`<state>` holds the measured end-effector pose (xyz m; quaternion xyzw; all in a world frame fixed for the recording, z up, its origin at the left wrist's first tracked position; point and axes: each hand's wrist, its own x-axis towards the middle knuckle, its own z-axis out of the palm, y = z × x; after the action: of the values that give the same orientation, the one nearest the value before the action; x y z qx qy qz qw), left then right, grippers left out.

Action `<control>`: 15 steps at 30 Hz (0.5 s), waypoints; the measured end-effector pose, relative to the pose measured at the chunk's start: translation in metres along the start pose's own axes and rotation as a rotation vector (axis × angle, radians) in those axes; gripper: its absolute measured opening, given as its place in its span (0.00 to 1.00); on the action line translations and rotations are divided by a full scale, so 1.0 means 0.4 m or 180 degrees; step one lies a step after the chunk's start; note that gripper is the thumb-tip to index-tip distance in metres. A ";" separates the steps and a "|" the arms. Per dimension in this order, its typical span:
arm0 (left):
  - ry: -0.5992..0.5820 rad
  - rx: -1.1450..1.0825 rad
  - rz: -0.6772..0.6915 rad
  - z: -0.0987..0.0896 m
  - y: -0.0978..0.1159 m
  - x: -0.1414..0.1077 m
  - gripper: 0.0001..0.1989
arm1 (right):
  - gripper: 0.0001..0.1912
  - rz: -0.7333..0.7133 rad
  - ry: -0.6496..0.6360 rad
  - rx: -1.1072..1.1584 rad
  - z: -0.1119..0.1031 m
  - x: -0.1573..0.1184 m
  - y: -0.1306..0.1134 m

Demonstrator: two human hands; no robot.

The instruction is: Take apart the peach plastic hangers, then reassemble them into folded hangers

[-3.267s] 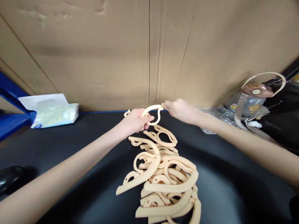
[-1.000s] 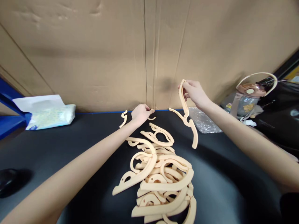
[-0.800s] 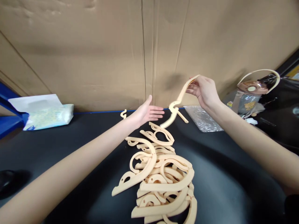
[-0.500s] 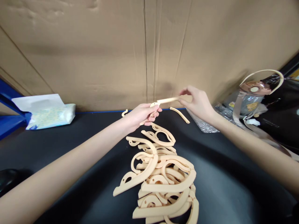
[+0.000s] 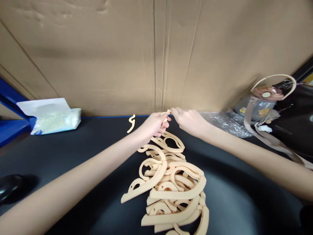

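Note:
My left hand (image 5: 158, 124) is closed around a beige plastic folding hanger piece (image 5: 168, 112), of which only a small end shows above the fingers. Fingertips of my right hand (image 5: 187, 119) pinch at that same end, so the two hands nearly meet. Most of the held piece is hidden by the fingers. Just below them lies a heap of beige folding hangers (image 5: 177, 195), overlapping and folded, with curved arms and hooks. Left of my left hand, a loose S-shaped hanger hook (image 5: 132, 123) rests on the black table (image 5: 97, 143).
A tissue pack (image 5: 56, 119) lies at the left, with a black rounded object (image 5: 11, 186) nearer me. At the right are clear plastic wrap (image 5: 221, 122), a strapped water bottle (image 5: 259, 107) and a black bag (image 5: 293, 117). Cardboard (image 5: 110, 58) stands behind the table.
My right hand has come left and down to meet the left hand. The long arm that stuck out between them no longer shows. The loose hook is more fully visible.

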<state>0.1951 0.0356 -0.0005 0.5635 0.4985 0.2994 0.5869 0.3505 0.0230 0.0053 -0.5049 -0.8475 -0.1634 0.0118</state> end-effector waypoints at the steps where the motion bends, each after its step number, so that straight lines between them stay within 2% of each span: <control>1: 0.0134 0.0101 0.0012 0.010 -0.011 0.005 0.14 | 0.15 0.0031 -0.0028 0.0059 0.008 0.008 0.000; 4: 0.0481 0.0476 0.0223 0.029 -0.039 0.009 0.16 | 0.13 0.0238 -0.0155 0.0279 0.034 0.040 0.027; 7: 0.0706 0.0901 0.0488 -0.001 -0.048 0.002 0.16 | 0.11 0.0604 -0.0336 0.0427 0.063 0.066 0.099; 11: 0.1004 0.1370 0.0386 -0.119 -0.036 0.012 0.16 | 0.19 0.1157 -0.0287 0.0320 0.111 0.064 0.188; 15: 0.1462 0.1711 0.0205 -0.244 -0.054 0.052 0.17 | 0.21 0.1293 -0.0255 0.0285 0.149 0.046 0.203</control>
<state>0.1071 0.0860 -0.0135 0.6312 0.6603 0.2947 0.2805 0.4197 0.0914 -0.0262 -0.6705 -0.7345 -0.0995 0.0332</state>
